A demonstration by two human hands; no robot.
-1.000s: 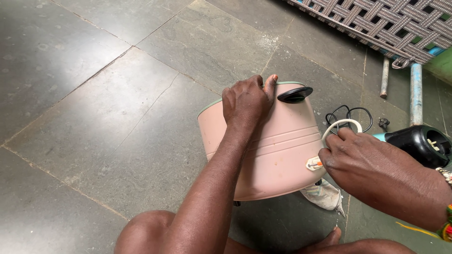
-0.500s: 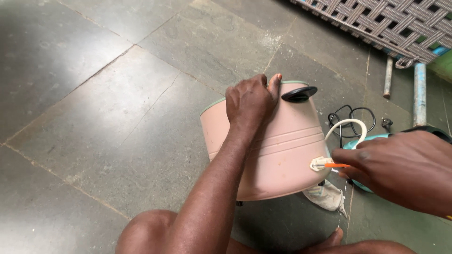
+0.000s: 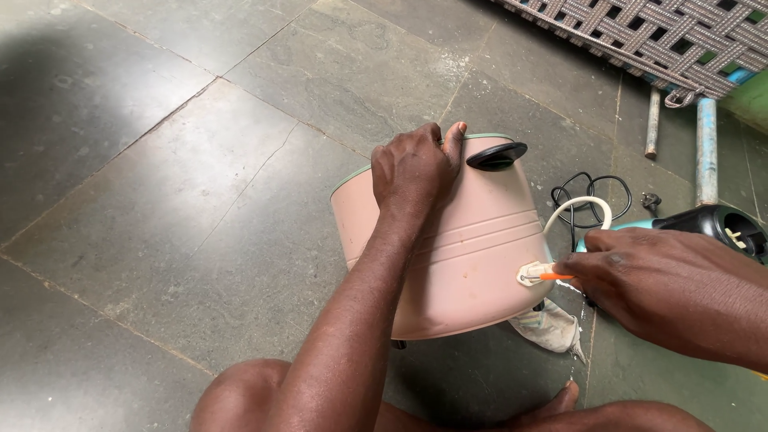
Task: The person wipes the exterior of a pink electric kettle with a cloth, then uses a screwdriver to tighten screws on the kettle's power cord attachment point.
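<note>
Stone tile floor (image 3: 160, 200): grey slabs with visible joints, filling most of the view.

Woven lattice panel (image 3: 640, 36): grey-white strapping, lying across the top right corner, with two pipe-like legs beneath it, one rusty (image 3: 652, 120), one pale blue (image 3: 706, 148).

Pink appliance body (image 3: 472, 264): a rounded pot-shaped housing with a pale green rim, tipped on its side on the floor at centre frame, its ribbed wall facing up. A black handle (image 3: 496, 155) is sitting at its upper edge. A white cord socket (image 3: 531, 274) is showing on the right flank, low down.

Left hand (image 3: 412, 172): lying over the top of the housing, fingers curled and gripping the rim, thumb pointing up along the edge. It is steadying the body.

Right hand (image 3: 664, 284): coming in from the right, fingertips pressed together and pinching a thin orange tool (image 3: 556, 277), whose tip is touching the white socket. The rest of the tool is hidden inside the fingers.

White cord (image 3: 580, 204): looping up from the socket area, behind the right hand.

Black cable (image 3: 596, 188): coiled on the floor just beyond, with its plug (image 3: 652, 200) lying near the rusty pipe.

Black and teal device (image 3: 720, 228): partly hidden behind the right hand; kind cannot be told.

White rag (image 3: 548, 328): crumpled on the floor under the housing's right side.
</note>
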